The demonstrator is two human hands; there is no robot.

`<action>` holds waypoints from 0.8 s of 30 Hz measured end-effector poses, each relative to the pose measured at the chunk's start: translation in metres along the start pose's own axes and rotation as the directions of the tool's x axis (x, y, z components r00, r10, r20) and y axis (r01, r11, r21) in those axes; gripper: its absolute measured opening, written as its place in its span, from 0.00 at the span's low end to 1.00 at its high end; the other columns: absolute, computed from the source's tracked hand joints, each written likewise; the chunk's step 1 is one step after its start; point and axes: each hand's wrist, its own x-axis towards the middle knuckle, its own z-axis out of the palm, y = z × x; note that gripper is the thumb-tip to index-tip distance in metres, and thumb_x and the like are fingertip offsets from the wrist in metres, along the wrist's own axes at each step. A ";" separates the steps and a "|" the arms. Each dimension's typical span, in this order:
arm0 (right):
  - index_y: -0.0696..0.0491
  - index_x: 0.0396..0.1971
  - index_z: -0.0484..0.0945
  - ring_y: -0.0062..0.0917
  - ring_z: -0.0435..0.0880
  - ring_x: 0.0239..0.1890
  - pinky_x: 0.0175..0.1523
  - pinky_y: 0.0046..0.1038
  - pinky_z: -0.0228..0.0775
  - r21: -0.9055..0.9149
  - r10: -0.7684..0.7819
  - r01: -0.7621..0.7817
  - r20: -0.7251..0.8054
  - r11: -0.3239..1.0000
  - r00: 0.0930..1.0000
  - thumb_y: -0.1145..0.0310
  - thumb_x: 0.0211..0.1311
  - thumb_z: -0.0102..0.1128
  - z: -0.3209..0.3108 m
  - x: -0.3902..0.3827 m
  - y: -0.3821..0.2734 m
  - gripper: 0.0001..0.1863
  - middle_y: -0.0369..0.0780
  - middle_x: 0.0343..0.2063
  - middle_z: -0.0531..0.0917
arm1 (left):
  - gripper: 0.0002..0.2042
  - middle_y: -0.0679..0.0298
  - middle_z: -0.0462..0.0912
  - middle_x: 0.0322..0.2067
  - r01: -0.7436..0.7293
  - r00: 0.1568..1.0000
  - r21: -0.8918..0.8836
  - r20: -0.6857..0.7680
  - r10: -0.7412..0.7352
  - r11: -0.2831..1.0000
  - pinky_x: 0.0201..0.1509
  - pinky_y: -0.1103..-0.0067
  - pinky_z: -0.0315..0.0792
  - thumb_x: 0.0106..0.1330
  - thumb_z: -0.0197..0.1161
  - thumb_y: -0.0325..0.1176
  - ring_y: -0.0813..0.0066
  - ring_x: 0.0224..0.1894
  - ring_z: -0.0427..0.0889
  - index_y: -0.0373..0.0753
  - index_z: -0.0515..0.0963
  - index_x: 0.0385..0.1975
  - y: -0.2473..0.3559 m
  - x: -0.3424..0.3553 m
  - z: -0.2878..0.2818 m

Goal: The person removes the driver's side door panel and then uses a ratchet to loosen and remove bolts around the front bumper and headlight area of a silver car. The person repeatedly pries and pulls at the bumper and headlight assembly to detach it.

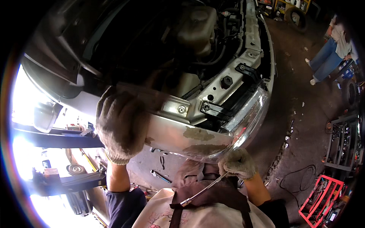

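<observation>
Right hand [238, 165], gloved: fingers closed around one long metal tool [203, 189], beside the headlight [251, 108], slanting before the person's torso. Left hand [121, 127], gloved: at fender [171, 133] edge; cannot tell whether fingers grip.

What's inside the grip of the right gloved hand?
The right hand grips a long metal tool. Its shaft shows, slanting out toward the picture's lower left; the part within the glove is covered and cannot be seen.
</observation>
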 end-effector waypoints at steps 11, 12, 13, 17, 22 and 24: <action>0.59 0.31 0.88 0.11 0.73 0.19 0.23 0.18 0.60 -0.170 0.122 -0.146 -0.145 0.975 0.982 0.65 0.71 0.71 0.018 0.002 -0.004 0.12 0.31 0.18 0.79 | 0.16 0.50 0.90 0.42 0.348 0.902 -0.157 -0.213 -0.376 0.924 0.60 0.62 0.78 0.76 0.53 0.32 0.49 0.48 0.88 0.28 0.87 0.38 -0.033 -0.014 -0.003; 0.59 0.31 0.88 0.11 0.73 0.19 0.22 0.18 0.60 -0.161 0.122 -0.144 -0.144 0.976 0.982 0.64 0.71 0.71 0.015 0.005 -0.001 0.13 0.31 0.18 0.79 | 0.13 0.50 0.90 0.45 0.358 0.918 -0.035 -0.166 -0.359 0.933 0.60 0.63 0.78 0.74 0.56 0.31 0.50 0.50 0.87 0.30 0.87 0.39 -0.036 -0.012 -0.004; 0.58 0.31 0.88 0.11 0.73 0.18 0.20 0.18 0.59 -0.160 0.136 -0.159 -0.146 0.974 0.980 0.63 0.70 0.72 0.011 0.005 0.005 0.13 0.31 0.18 0.79 | 0.12 0.50 0.89 0.44 0.317 0.935 0.024 -0.175 -0.308 0.948 0.59 0.63 0.78 0.73 0.56 0.30 0.50 0.49 0.87 0.31 0.87 0.40 -0.033 -0.012 -0.003; 0.57 0.32 0.86 0.11 0.73 0.17 0.17 0.17 0.60 -0.090 0.105 -0.115 -0.118 0.989 0.988 0.60 0.70 0.72 0.012 0.008 0.000 0.14 0.32 0.20 0.81 | 0.07 0.54 0.87 0.39 0.196 0.968 -0.098 -0.137 -0.208 0.976 0.52 0.63 0.77 0.68 0.62 0.28 0.51 0.42 0.85 0.37 0.86 0.36 0.017 -0.006 0.013; 0.60 0.28 0.83 0.12 0.68 0.15 0.19 0.18 0.57 -0.184 0.102 -0.099 0.003 0.978 0.995 0.66 0.76 0.63 -0.002 0.004 -0.002 0.15 0.34 0.18 0.78 | 0.11 0.56 0.88 0.45 0.089 0.994 0.075 0.058 -0.094 0.993 0.62 0.60 0.75 0.63 0.67 0.34 0.55 0.50 0.86 0.40 0.88 0.42 0.098 0.001 0.029; 0.60 0.27 0.82 0.12 0.65 0.13 0.18 0.19 0.53 -0.117 0.075 -0.076 -0.011 0.990 0.997 0.67 0.77 0.61 -0.004 -0.004 0.005 0.16 0.33 0.17 0.77 | 0.09 0.60 0.89 0.42 -0.051 0.999 0.139 -0.005 0.052 0.989 0.62 0.61 0.76 0.66 0.67 0.39 0.60 0.49 0.87 0.43 0.87 0.39 0.110 0.004 0.041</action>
